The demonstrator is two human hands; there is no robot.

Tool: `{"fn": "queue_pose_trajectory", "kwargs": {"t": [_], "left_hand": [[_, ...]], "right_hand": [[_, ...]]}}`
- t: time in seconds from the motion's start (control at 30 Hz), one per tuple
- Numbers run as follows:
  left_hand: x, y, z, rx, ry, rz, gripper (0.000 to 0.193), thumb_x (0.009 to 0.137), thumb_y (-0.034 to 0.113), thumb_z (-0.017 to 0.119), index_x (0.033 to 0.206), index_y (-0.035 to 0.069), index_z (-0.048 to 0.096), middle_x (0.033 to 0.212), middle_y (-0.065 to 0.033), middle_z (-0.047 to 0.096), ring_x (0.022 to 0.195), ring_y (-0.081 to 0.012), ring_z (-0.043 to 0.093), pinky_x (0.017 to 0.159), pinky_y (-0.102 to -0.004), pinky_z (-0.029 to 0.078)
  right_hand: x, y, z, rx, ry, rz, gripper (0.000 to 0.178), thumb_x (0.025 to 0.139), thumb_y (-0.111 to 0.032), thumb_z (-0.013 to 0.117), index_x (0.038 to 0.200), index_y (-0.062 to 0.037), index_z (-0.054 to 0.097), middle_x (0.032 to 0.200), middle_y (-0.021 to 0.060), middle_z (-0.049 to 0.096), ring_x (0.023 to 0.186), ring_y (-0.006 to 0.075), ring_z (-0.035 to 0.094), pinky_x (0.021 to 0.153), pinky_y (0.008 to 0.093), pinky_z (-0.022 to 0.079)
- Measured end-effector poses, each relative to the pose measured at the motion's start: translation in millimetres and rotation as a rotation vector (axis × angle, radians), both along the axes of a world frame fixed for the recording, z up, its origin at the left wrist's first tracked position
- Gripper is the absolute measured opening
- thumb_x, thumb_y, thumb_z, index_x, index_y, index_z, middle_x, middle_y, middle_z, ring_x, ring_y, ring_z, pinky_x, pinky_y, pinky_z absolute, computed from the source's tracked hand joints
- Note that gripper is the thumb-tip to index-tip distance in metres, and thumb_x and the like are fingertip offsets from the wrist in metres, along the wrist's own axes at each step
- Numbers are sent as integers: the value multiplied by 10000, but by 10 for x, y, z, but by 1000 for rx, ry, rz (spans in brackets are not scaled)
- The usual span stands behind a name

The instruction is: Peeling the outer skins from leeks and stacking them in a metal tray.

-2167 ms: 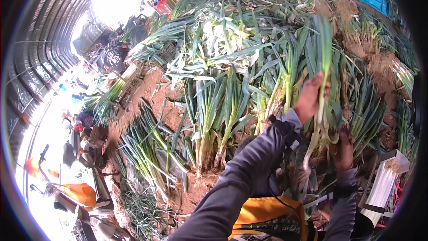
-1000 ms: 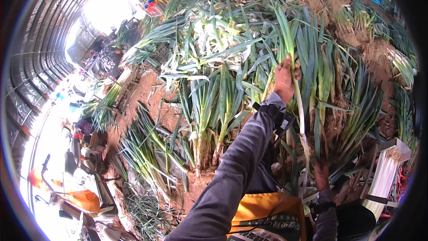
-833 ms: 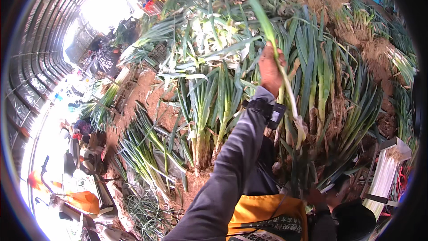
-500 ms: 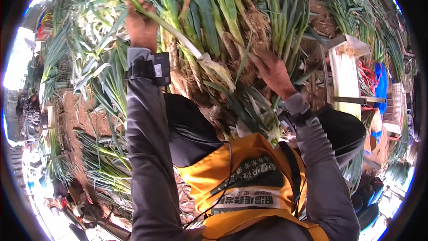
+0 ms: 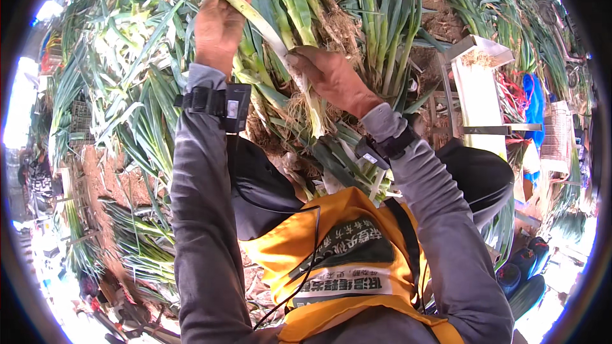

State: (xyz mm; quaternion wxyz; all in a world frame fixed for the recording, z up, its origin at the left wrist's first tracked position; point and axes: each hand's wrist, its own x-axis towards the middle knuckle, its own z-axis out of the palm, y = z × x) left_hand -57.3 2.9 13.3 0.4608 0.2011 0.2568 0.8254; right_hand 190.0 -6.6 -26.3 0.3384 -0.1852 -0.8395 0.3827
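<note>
A long green onion (image 5: 260, 23) slants across the upper middle, its green leaves to the upper left and its white end with roots to the lower right. My left hand (image 5: 220, 28) is closed around the upper stalk, fingers curled behind it. My right hand (image 5: 335, 79) grips the white lower part, thumb against the stalk; most of its fingertips are hidden. A pale, loose outer layer and the roots hang below that hand. Under and behind both hands lie more green onions (image 5: 296, 3) with soil-covered roots.
Heaped green onions and leaves (image 5: 131, 44) cover the left side. A bundle (image 5: 395, 32) stands beyond my right hand. To the right are a pale trough with a metal frame (image 5: 478, 92), a blue bag (image 5: 534, 105) and a wire basket (image 5: 556, 137). My yellow apron (image 5: 344, 255) covers my lap.
My right hand has moved left and up onto the white lower stalk, from beside it. My left hand, still holding the green onion, has shifted slightly right in the picture.
</note>
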Motion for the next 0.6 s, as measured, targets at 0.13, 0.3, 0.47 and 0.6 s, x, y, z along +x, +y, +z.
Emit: {"fn": "queue_pose_trajectory", "kwargs": {"t": [0.13, 0.3, 0.47, 0.6], "left_hand": [[-244, 33, -111, 76, -56, -57, 278, 1017, 224, 501, 1151, -19, 515, 969, -121, 569, 817, -222, 532, 772, -376, 480], [-362, 88, -130, 47, -105, 57, 245, 1019, 220, 497, 1129, 2, 517, 886, -98, 563, 743, -208, 502, 695, -351, 460], [-443, 44, -208, -19, -77, 98, 242, 1024, 228, 487, 1104, 3, 522, 877, -98, 568, 727, -205, 502, 678, -335, 454], [-347, 34, -239, -129, -86, 231, 261, 1039, 228, 449, 1003, -11, 550, 843, -81, 532, 730, -186, 476, 663, -319, 442]], "right_hand": [[40, -42, 34, 134, -64, 31, 202, 957, -240, 591, 1007, -49, 631, 789, 168, 635, 671, 335, 636, 640, 427, 516], [461, -257, -310, 248, -148, -22, 221, 909, -74, 612, 1110, 19, 612, 973, 179, 663, 786, 325, 677, 666, 383, 560], [728, -682, -415, 127, -146, -58, 238, 872, -42, 623, 1099, 26, 596, 959, 189, 644, 749, 338, 660, 616, 409, 548], [951, -771, -559, 217, -237, -75, 216, 870, -46, 619, 1078, 6, 592, 944, 171, 637, 664, 345, 626, 589, 417, 527]]}}
